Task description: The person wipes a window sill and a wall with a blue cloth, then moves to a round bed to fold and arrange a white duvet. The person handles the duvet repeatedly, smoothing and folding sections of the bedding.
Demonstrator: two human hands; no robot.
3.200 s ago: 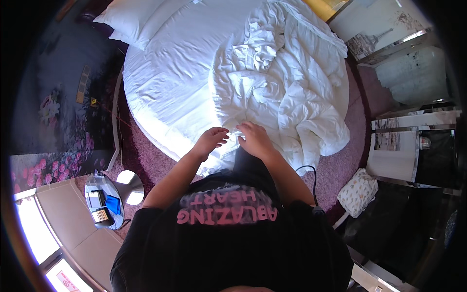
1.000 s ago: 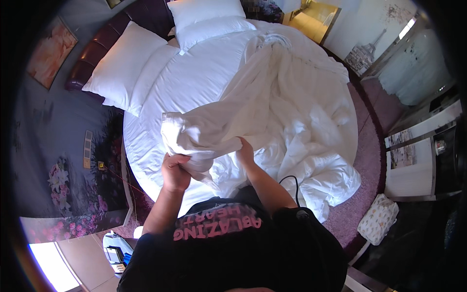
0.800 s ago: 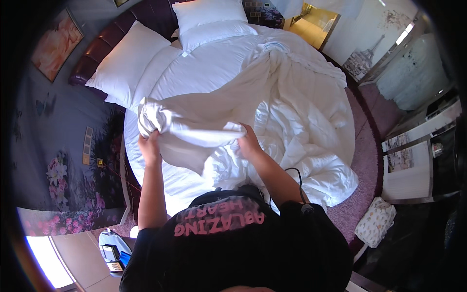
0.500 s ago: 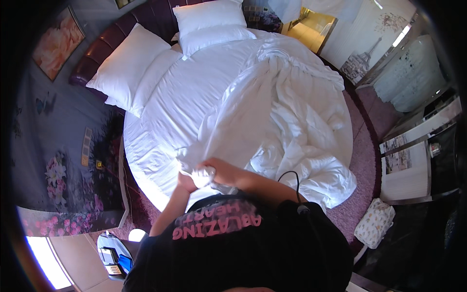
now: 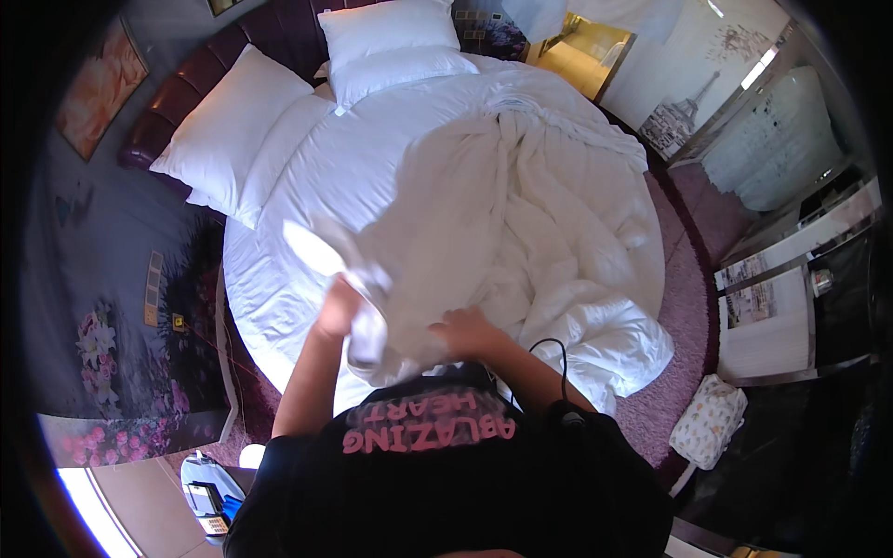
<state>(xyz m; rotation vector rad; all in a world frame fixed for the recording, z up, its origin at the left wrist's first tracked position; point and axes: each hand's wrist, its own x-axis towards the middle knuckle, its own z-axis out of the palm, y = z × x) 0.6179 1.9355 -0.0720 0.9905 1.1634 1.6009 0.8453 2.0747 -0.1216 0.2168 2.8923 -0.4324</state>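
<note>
A rumpled white duvet (image 5: 549,214) spreads over the right and middle of a round bed with a white sheet (image 5: 339,172). My left hand (image 5: 340,309) is closed on the duvet's edge, with a blurred flap of white cloth standing up above and below the fist. Farther right, my right hand (image 5: 468,333) grips the duvet near the front of the bed, its fingertips partly sunk in the fabric. A stretch of duvet hangs slack between the two hands. Folds hide where the cloth ends.
White pillows (image 5: 228,121) lean on the dark red headboard (image 5: 200,88). Pink carpet (image 5: 684,270) rings the bed. A patterned bundle (image 5: 709,421) lies on the right. A small table with a phone (image 5: 214,524) stands at the lower left. A dark cable hangs by my right arm.
My hands were together over bunched cloth and are now apart. The left has risen with a flap of duvet; the right has shifted right, and the duvet between them has spread out.
</note>
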